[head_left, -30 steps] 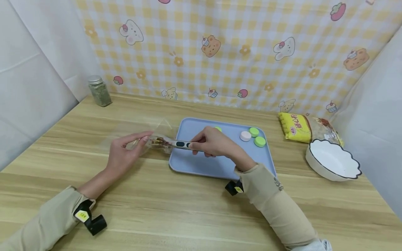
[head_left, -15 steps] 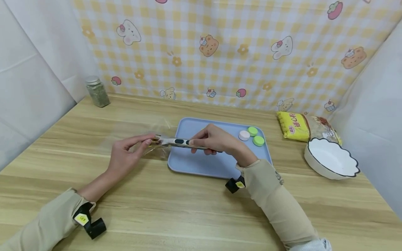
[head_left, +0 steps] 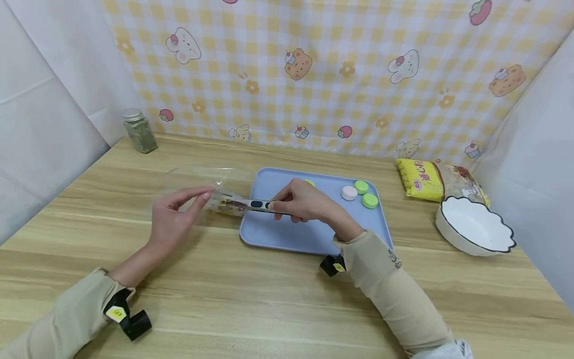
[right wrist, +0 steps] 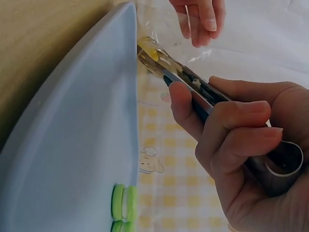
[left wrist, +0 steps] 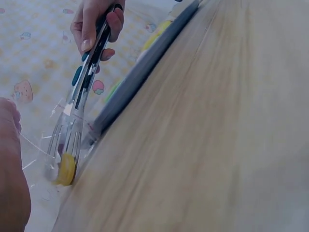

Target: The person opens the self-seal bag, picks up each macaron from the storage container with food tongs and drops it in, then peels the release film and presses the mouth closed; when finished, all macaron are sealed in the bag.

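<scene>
Left hand [head_left: 170, 217]: thumb and index pinch the clear plastic bag [head_left: 226, 175] at the tray's left edge. Small pinch area, so the film could slip and sag onto the tongs, I'd guess. Yellow piece [left wrist: 66, 169] is at the tips of the tongs [left wrist: 79, 94], film around it. Tips could snag film; oversqueezing could crack the piece, undersqueezing could drop it. Right hand [head_left: 305, 202] is wrapped round the tongs' handles above the tray [head_left: 287, 242]; a low swing right could knock the macarons [head_left: 360, 187].

Materials: film glossy, creased; tong heads slotted shiny metal, handles with dark oval inserts; tray smooth blue, rounded corners; macarons round, green and pale pink; bowl [head_left: 475, 227] white, dark scalloped rim.
</scene>
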`<state>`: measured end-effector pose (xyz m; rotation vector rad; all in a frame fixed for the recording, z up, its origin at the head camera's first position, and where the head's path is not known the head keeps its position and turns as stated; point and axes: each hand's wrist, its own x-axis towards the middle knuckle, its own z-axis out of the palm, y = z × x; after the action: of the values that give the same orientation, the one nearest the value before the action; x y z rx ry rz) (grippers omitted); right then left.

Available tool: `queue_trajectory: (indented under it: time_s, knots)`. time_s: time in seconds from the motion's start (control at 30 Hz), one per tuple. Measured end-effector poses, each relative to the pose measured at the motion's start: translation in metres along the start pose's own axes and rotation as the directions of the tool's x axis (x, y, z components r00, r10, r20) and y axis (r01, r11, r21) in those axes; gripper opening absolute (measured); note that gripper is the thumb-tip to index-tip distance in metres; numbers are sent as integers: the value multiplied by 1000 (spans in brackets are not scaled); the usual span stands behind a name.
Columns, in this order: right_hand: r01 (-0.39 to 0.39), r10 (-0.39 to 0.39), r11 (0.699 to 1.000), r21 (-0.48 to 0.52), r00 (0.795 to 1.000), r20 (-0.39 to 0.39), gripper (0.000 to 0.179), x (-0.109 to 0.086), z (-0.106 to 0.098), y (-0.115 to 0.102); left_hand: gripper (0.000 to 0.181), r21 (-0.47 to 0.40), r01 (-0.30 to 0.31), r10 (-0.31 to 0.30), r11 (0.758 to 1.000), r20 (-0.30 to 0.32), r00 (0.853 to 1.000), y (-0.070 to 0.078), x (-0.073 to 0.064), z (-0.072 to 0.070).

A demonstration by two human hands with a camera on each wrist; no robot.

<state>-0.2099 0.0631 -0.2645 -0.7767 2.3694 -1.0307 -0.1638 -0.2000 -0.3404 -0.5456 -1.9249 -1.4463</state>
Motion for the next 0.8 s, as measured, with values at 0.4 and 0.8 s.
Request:
queue_trajectory:
  time_s: [0.4,0.8]
  knots:
    - [-13,14,1000,-9,999,37,22,-9,-7,-2,38,123,190,-215,974,249,944,4,11,-14]
    - [-3,1,1000,21,998,62,21,-16,-11,4,19,322,119,-245,939,387,889,-4,14,-21]
